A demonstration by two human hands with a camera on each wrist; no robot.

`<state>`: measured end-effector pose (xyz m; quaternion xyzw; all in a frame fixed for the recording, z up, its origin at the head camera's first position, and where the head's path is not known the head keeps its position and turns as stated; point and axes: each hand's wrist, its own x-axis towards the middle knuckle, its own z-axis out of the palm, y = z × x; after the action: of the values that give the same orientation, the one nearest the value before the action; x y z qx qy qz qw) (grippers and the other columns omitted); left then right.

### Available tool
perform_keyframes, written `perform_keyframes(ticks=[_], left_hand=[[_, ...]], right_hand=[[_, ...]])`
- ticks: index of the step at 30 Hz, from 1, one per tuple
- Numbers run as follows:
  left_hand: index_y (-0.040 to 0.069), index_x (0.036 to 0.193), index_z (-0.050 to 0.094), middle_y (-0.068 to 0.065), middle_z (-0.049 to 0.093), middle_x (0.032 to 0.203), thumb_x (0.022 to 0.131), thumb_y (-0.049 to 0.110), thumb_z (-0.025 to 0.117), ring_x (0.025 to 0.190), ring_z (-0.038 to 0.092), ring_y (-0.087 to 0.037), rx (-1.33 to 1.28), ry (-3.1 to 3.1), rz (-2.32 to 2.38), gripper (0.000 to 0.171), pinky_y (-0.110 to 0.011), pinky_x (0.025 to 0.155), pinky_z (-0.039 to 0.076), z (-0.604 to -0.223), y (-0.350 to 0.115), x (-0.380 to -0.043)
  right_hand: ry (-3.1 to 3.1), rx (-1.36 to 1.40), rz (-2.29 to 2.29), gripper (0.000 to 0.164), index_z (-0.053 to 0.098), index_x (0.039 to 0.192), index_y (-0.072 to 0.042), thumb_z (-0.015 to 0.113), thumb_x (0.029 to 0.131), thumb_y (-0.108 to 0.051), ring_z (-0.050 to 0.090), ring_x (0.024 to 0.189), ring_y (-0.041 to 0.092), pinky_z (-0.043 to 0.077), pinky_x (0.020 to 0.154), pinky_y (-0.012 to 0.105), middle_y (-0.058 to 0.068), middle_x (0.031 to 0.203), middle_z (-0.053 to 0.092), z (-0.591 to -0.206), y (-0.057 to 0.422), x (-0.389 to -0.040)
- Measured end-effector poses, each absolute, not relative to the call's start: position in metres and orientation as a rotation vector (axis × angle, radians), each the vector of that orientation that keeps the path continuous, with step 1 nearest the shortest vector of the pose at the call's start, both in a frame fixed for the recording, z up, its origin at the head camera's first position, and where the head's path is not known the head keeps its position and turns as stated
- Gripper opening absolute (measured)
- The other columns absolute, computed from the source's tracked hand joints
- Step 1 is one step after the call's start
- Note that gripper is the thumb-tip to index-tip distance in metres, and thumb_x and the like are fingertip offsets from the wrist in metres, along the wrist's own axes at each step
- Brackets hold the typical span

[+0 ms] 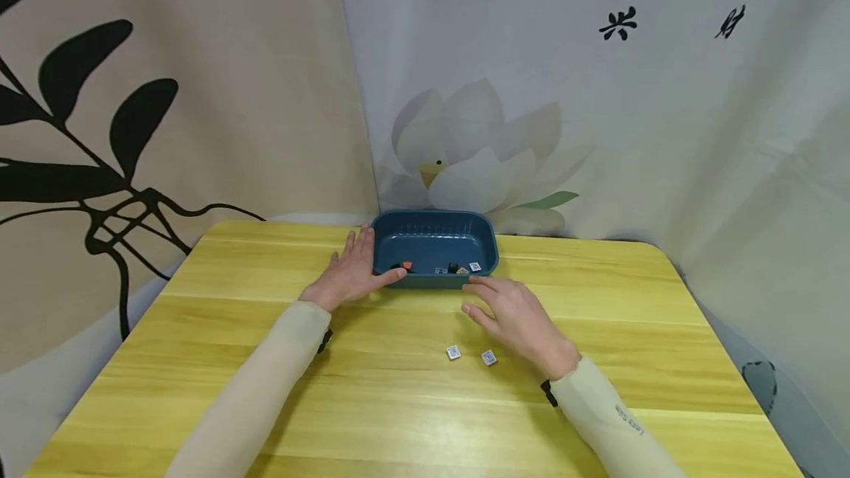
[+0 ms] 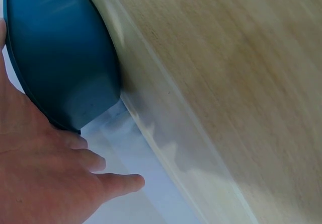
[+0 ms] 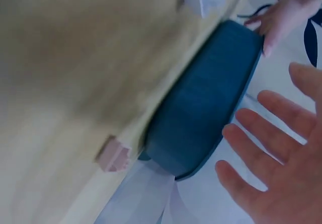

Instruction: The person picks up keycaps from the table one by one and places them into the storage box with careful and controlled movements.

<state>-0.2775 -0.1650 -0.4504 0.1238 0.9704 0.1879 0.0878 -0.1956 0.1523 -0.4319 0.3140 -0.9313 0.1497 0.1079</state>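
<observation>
A deep blue plastic tub (image 1: 434, 280) stands at the table's far edge. My left hand (image 1: 348, 271) lies against its left side, fingers extended, with the thumb reaching over the front corner. In the left wrist view the left hand (image 2: 45, 168) overlaps the end of the tub (image 2: 65, 63). At the tub's front right corner is my right hand (image 1: 521, 319), palm down with its fingers extended and nothing gripped. The right wrist view shows this hand (image 3: 282, 148) with fingers spread beside the tub (image 3: 201, 98). Two small white square pieces (image 1: 453, 352) lie in front, left of the right wrist.
Inside the tub are several small pieces, among them a red one (image 1: 407, 265), a black one (image 1: 454, 268) and a white one (image 1: 474, 266). The wooden table (image 1: 319, 404) meets a printed curtain (image 1: 279, 94) behind the tub.
</observation>
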Motion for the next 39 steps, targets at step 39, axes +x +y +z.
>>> perform_keyframes(ticks=[39], left_hand=[[0.0,0.165,-0.002,-0.017,-0.006,0.173,0.089,0.086,0.047,0.158,-0.006,-0.039,0.366,2.903,0.539,0.125,-0.069,0.12,0.01,-0.449,-0.164,-0.274]], right_hand=[[-2.716,1.463,0.329,0.013,0.079,0.107,-0.015,0.069,0.1,-0.009,0.066,0.096,0.009,0.056,0.087,0.024,-0.003,0.107,0.069,-0.453,0.127,-0.157]])
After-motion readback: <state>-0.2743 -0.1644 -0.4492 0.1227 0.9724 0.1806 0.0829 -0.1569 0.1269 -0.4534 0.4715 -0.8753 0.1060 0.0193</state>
